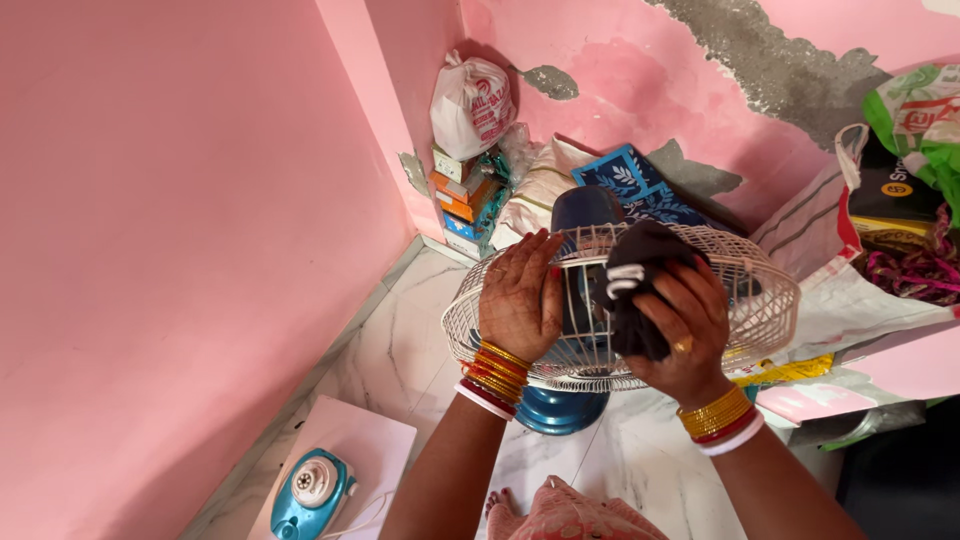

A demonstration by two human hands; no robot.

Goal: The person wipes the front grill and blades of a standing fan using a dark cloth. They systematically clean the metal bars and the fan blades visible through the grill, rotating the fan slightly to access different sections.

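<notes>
In the corner of a pink-walled room, on a white marble floor [400, 350], stands a table fan with a white wire guard [760, 300] and a blue round base [555, 410]. Much of the fan is hidden: the blades cannot be made out behind the wires, both hands and the cloth, and only the top of the blue motor housing [585, 208] shows above the guard. The base is mostly covered by the guard and the left forearm.

Both arms reach forward from the bottom edge, wrists ringed with gold, red and white bangles. The left hand [520, 295] lies flat with fingers spread against the left part of the guard, its fingertips at the upper rim. The right hand [685, 325] is closed around a bunched dark cloth [635, 280], pressing it onto the middle of the guard; how much cloth sits under the palm cannot be told.

Behind the fan lean a blue patterned box [640, 185], a stack of small boxes [462, 195] and a tied white plastic bag [470, 105]. Bags [900, 180] crowd the right side, cut off by the frame. At lower left a blue and white clothes iron [312, 492] lies on a white board [375, 440], partly out of view.
</notes>
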